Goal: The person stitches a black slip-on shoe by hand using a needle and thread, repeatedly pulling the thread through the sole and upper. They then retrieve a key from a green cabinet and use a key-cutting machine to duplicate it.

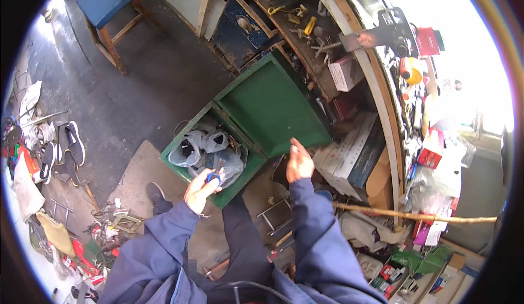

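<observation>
My left hand (199, 189) grips a small tool with blue handles (214, 178), its dark metal tip pointing up over a green wooden box (188, 174). Inside the box lie clear plastic bags (210, 150) with dark parts in them. The box's green lid (273, 106) stands open, leaning back toward the bench. My right hand (299, 161) hovers empty, fingers loosely apart, just below the lid's lower edge. Both arms wear blue sleeves.
A cluttered curved workbench (327, 58) with tools runs along the right. Cardboard boxes (355, 151) stack beside the lid. A long stick (415, 215) lies across at right. A blue-seated stool (106, 1) stands top left; shoes (68, 148) and scrap sit at the left.
</observation>
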### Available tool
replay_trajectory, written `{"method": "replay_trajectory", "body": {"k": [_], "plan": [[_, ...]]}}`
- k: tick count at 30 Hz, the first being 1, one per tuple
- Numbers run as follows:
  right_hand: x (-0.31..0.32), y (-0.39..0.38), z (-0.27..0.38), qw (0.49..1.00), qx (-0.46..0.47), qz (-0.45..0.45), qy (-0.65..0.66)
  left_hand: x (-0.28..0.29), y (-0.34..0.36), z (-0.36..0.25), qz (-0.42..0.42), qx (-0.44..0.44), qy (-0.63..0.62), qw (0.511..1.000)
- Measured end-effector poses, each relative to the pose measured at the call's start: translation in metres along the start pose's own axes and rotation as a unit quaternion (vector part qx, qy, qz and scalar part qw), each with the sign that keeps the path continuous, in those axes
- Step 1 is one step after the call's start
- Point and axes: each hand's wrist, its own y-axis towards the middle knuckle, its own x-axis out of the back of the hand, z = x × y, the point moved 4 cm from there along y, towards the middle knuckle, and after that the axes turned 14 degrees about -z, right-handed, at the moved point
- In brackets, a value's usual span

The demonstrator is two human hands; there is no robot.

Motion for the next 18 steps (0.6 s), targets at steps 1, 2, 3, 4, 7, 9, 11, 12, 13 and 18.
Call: {"method": "replay_trajectory", "body": {"k": [1,2,3,4,7,9,11,12,13,18], "plan": [[0.011,0.003,0.001,0.984,0.008,-0.098,0.151,-0.007,0.007,-0.007,0.012,-0.015,-0.005,1.000],[0.020,0.016,0.003,0.973,0.085,-0.097,0.192,-0.012,0.012,-0.011,0.017,-0.031,-0.001,0.999],[0.032,0.034,0.001,0.964,0.129,-0.103,0.207,-0.016,0.012,-0.012,0.030,-0.036,0.008,0.999],[0.036,0.049,-0.008,0.975,0.059,-0.097,0.191,-0.014,0.010,-0.010,0.026,-0.029,0.007,0.999],[0.035,0.118,-0.015,0.986,0.090,-0.135,0.039,-0.001,-0.006,0.008,-0.011,-0.018,-0.051,0.998],[0.026,0.148,-0.018,0.972,0.148,-0.182,-0.013,0.011,-0.017,0.025,-0.019,0.037,-0.043,0.998],[0.009,0.158,-0.033,0.981,0.108,-0.109,-0.123,0.021,-0.028,0.039,-0.058,0.080,-0.046,0.994],[0.002,0.160,-0.040,0.981,0.097,-0.094,-0.139,0.022,-0.030,0.043,-0.064,0.077,-0.062,0.993],[-0.002,0.163,-0.046,0.981,0.086,-0.075,-0.156,0.020,-0.029,0.044,-0.055,0.056,-0.074,0.994],[0.010,0.166,-0.048,0.988,0.115,0.030,-0.099,-0.012,0.005,0.034,-0.012,0.014,-0.096,0.995]]}}
